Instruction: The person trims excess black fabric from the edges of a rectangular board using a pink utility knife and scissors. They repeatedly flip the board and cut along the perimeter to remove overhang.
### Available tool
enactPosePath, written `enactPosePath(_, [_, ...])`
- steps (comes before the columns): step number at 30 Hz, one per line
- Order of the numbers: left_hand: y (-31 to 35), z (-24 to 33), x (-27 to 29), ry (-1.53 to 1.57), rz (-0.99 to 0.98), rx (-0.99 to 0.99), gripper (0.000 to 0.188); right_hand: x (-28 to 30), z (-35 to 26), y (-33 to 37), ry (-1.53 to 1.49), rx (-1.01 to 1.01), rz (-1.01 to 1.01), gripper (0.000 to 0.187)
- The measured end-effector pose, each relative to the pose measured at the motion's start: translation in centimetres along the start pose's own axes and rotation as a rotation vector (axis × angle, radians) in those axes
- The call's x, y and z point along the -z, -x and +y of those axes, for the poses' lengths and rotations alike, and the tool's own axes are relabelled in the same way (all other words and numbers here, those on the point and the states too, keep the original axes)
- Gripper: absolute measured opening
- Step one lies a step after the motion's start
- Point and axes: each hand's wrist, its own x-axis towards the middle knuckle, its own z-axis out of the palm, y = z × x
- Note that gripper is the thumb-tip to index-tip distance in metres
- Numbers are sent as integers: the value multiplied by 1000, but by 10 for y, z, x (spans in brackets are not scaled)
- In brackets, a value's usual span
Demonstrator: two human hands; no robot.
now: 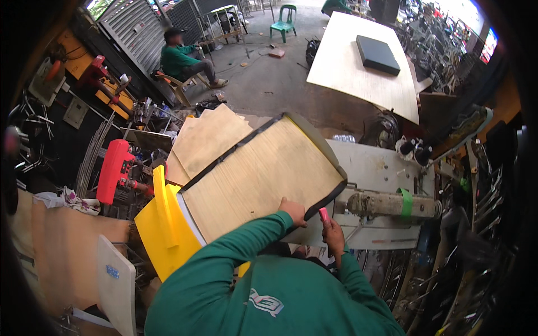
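Note:
A wooden panel [252, 168] lies tilted in front of me, its pale wood side up. Black covering material [330, 196] is folded over its edges, and a yellow sheet [185, 235] with a white layer lies against its left end. My left hand [293, 211] is at the near edge of the panel, fingers bent over the black covering there. Just to its right, my right hand [334, 236] is closed around a small pink-handled tool [324, 215], whose working end meets the dark edge and cannot be made out.
Bare wood sheets [210, 140] lie beyond the panel. A grey metal plate with a cylindrical clamp-like fixture [392, 204] stands to the right, a red machine [115, 171] to the left. Further off are a large board [347, 61] bearing a black pad [378, 55], a green chair [284, 23] and a seated person [185, 59].

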Motion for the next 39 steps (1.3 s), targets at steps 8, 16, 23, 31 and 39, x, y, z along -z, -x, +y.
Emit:
enactPosePath(8, [-11,-41,-30,140,183,-279,40,35,38,35,-100,-39,99,46])
enactPosePath(16, [-23,-52,-20,113,153,-411,40,9,32,32,82,80,21,48])
enactPosePath(23, [-40,-66,-17,193,92,-357,46,-8,-12,33,710,149,-193,40])
enactPosePath(31, [0,-27,28,547,370,-434,24,-55,-47,17,994,99,-163,38])
enactPosePath(39, [4,61,-25,1487,509,-599,21,-39,18,3,989,272,-203,52])
